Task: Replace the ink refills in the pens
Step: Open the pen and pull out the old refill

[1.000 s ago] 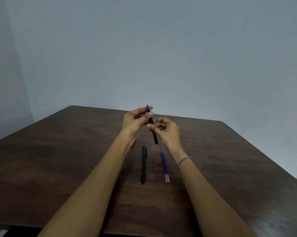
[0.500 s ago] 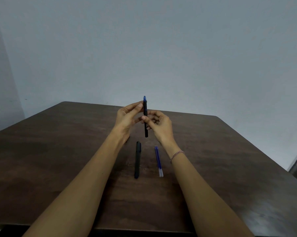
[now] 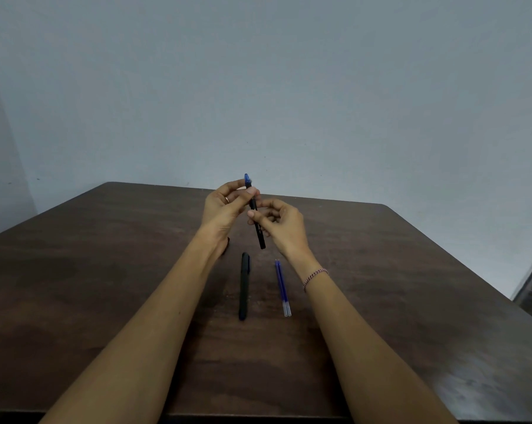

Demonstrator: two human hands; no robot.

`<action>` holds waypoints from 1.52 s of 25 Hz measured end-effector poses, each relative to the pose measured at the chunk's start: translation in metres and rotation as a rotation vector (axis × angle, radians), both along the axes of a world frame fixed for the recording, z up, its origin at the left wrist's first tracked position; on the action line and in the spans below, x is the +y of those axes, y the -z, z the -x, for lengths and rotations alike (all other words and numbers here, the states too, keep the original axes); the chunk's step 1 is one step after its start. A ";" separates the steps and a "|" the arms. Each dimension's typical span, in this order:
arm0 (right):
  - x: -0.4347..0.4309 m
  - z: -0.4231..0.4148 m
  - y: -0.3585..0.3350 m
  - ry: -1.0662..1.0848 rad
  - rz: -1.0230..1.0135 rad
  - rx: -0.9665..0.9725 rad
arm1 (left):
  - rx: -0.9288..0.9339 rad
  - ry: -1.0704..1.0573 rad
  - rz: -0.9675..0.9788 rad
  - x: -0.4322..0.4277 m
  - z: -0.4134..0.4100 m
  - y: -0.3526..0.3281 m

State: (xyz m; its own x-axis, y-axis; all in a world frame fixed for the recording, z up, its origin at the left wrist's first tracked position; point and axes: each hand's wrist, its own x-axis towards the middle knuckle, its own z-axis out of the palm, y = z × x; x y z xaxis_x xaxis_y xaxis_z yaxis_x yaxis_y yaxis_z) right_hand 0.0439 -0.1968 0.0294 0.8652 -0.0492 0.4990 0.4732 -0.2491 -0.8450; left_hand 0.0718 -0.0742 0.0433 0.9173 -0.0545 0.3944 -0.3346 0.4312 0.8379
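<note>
The dark brown wooden table [image 3: 105,286] shows streaky grain with a dull sheen near its right corner, the slim black held pen [image 3: 260,237] and the black pen lying flat [image 3: 244,289] look matt plastic, the two thin blue refills [image 3: 281,286] smooth translucent plastic, the pale grey wall [image 3: 289,87] matt.

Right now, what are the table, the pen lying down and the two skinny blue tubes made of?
Table: looks like dark wood or a wood-look top, with streaky grain and a dull shine.
Lying pen: probably plastic, black and matte, with no glints.
Blue tubes: likely thin see-through plastic. The near ends look clear and the rest is blue with ink.
</note>
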 end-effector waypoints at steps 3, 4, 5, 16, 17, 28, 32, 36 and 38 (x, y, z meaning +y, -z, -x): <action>0.000 0.000 0.000 0.023 0.017 0.014 | -0.047 0.040 0.008 0.002 -0.001 -0.001; -0.001 0.000 0.000 0.027 0.016 0.019 | -0.068 0.047 0.002 0.002 -0.001 -0.001; -0.001 0.000 0.000 0.028 0.015 0.022 | -0.083 0.045 -0.006 0.002 -0.001 -0.001; -0.001 0.000 0.001 0.033 0.044 0.001 | -0.011 -0.025 0.051 0.002 -0.003 0.000; -0.001 0.000 0.001 0.038 0.036 -0.001 | -0.009 0.000 0.050 0.002 -0.004 0.000; -0.001 -0.001 0.004 -0.003 0.057 -0.004 | 0.020 -0.110 0.029 0.003 -0.004 0.000; -0.002 0.000 0.002 0.018 0.043 0.005 | 0.048 0.053 0.022 0.005 -0.007 -0.001; -0.002 -0.001 0.003 0.018 0.045 0.017 | -0.009 0.083 -0.049 0.007 -0.005 0.000; -0.002 -0.002 0.003 0.015 0.054 0.020 | 0.012 0.036 0.017 0.007 -0.004 0.000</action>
